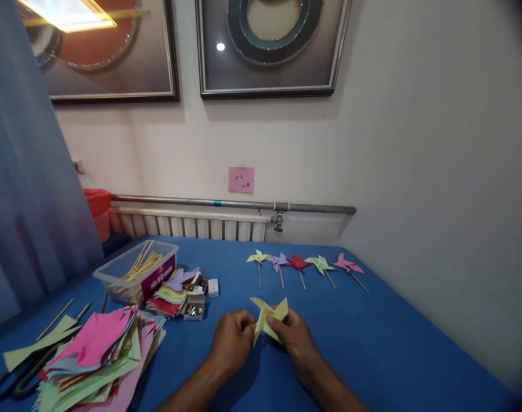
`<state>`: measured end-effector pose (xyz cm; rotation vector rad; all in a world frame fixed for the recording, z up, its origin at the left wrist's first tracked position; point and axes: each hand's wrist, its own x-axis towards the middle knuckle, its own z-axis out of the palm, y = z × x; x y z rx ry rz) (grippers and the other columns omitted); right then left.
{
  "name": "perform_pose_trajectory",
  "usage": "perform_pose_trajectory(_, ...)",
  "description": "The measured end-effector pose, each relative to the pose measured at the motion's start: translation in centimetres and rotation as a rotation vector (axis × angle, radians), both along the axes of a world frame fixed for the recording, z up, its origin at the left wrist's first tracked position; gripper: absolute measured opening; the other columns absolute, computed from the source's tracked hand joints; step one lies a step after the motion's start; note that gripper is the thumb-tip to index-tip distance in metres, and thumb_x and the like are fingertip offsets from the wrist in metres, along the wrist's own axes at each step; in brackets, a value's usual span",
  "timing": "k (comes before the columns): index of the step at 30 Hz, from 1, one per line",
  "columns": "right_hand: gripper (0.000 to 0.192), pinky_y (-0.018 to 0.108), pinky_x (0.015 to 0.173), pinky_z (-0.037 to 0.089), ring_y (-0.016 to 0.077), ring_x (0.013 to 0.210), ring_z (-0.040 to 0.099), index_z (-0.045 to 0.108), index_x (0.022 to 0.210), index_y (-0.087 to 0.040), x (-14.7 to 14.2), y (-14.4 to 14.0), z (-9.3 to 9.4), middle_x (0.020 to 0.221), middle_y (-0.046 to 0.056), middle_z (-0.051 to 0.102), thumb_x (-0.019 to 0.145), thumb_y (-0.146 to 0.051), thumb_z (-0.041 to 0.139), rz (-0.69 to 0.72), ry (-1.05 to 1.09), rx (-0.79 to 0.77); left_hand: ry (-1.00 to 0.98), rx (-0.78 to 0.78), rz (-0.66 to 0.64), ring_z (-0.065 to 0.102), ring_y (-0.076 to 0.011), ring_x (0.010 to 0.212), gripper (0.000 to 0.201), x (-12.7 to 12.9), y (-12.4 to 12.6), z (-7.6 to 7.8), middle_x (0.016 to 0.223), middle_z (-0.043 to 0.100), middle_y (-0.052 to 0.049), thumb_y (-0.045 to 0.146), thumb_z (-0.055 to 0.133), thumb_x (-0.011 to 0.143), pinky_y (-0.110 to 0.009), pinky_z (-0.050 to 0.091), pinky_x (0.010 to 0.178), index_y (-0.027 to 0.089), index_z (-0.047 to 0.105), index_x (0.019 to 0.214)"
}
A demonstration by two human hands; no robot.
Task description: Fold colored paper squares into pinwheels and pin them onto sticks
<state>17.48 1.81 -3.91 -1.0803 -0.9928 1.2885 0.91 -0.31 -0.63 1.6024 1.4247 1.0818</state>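
Observation:
A pale yellow paper pinwheel (267, 316) with folded blades is held up over the blue table, between my hands. My right hand (295, 335) grips its right side, thumb pressed on the paper near the middle. At its left edge, my left hand (235, 337) is closed in a pinch on the tip of a blade. No stick shows on this pinwheel. Beyond my hands lies a row of several finished pinwheels on sticks, among them a red pinwheel (299, 262) and a pink pinwheel (347, 264).
To the left stand a clear plastic box (108, 272) of wooden sticks and a small open box (194, 312) of metal pins. Nearer are a stack of coloured paper (102, 337) and scissors (29, 372). A radiator (204, 228) runs along the wall behind the blue table (398, 343).

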Motion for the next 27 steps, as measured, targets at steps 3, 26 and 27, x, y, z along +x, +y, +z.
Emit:
perform_pose_trajectory(3, 0.052, 0.029, 0.063, 0.046, 0.0181, 0.065, 0.06, 0.072, 0.095, -0.017, 0.0, -0.1, 0.1, 0.076, 0.002, 0.073, 0.057, -0.049, 0.089, -0.015, -0.006, 0.012, -0.005, -0.041, 0.035, 0.051, -0.0138, 0.058, 0.015, -0.1, 0.1, 0.2, 0.059, 0.06, 0.001, 0.019, 0.056, 0.078, -0.025, 0.032, 0.057, 0.017, 0.064, 0.065)
perform_pose_trajectory(26, 0.045, 0.027, 0.057, 0.041, 0.0147, 0.057, 0.052, 0.066, 0.084, -0.019, 0.1, 0.5, -0.3, 0.063, -0.003, 0.063, 0.055, -0.048, 0.086, -0.002, -0.053, -0.028, -0.059, -0.145, -0.019, 0.044, -0.0114, 0.054, 0.014, 0.0, 0.3, 0.2, 0.057, 0.054, 0.002, 0.016, 0.055, 0.077, -0.023, 0.03, 0.053, 0.015, 0.064, 0.067)
perform_pose_trajectory(27, 0.046, 0.027, 0.057, 0.041, 0.0147, 0.057, 0.052, 0.066, 0.083, -0.019, 0.1, 0.6, -0.4, 0.063, -0.003, 0.063, 0.054, -0.048, 0.086, -0.006, -0.053, -0.033, -0.058, -0.147, -0.018, 0.043, -0.0113, 0.054, 0.014, 0.0, 0.2, 0.2, 0.057, 0.054, 0.002, 0.015, 0.054, 0.077, -0.023, 0.03, 0.053, 0.015, 0.064, 0.067)
